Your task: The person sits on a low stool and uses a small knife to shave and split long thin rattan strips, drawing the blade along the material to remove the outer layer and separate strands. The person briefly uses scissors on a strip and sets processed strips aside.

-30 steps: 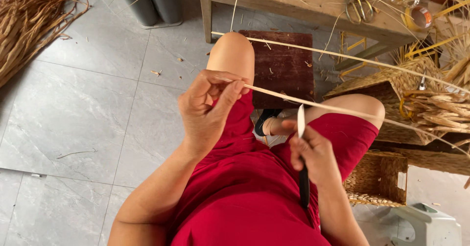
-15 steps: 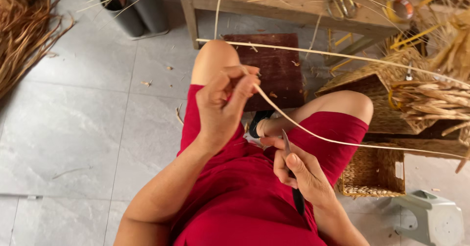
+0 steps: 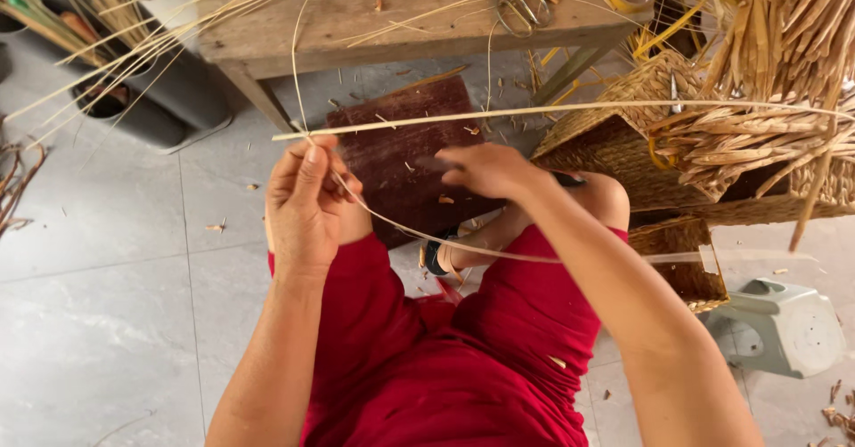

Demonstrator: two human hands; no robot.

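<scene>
Left hand [image 3: 307, 202]: pinching 1 thin cane strip [image 3: 427, 236] near its end, above the knee.
Right hand [image 3: 488, 169]: clenched on a dark-handled tool [image 3: 566, 180].
Strip: curving rightward across the red lap.
Behind: wooden board [image 3: 401, 149], woven baskets [image 3: 641, 144].

Left hand [image 3: 307, 202] pinches cane strip [image 3: 427, 233]; right hand [image 3: 485, 169] grips dark-handled tool [image 3: 567, 180].

Grey tiled floor [image 3: 98, 322], wooden workbench [image 3: 374, 20], woven baskets [image 3: 623, 144] alongside.

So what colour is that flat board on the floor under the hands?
Dark reddish brown, the board shows plainly in the head view.
</scene>
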